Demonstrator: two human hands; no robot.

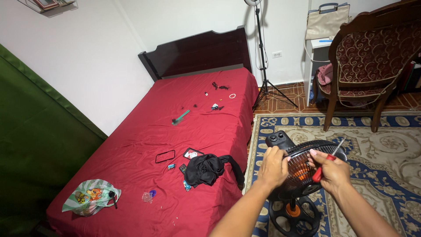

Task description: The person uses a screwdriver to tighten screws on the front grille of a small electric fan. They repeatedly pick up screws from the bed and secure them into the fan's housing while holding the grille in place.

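A black pedestal fan (pixel 302 169) stands on the patterned rug, tipped so its wire grille faces up, with an orange hub showing through. My left hand (pixel 272 166) grips the left rim of the grille. In my right hand (pixel 334 171) I hold a red-handled screwdriver (pixel 326 161), its metal shaft pointing up and to the right over the grille's top edge. The fan's round black base (pixel 293 218) sits below my forearms.
A bed with a red sheet (pixel 144 145) lies to the left, strewn with a black cloth bag (pixel 205 169), phone cases, a green tool and a printed plastic bag (pixel 90 196). A carved wooden chair (pixel 372 66) stands behind the fan. A light stand (pixel 263 57) rises by the bed.
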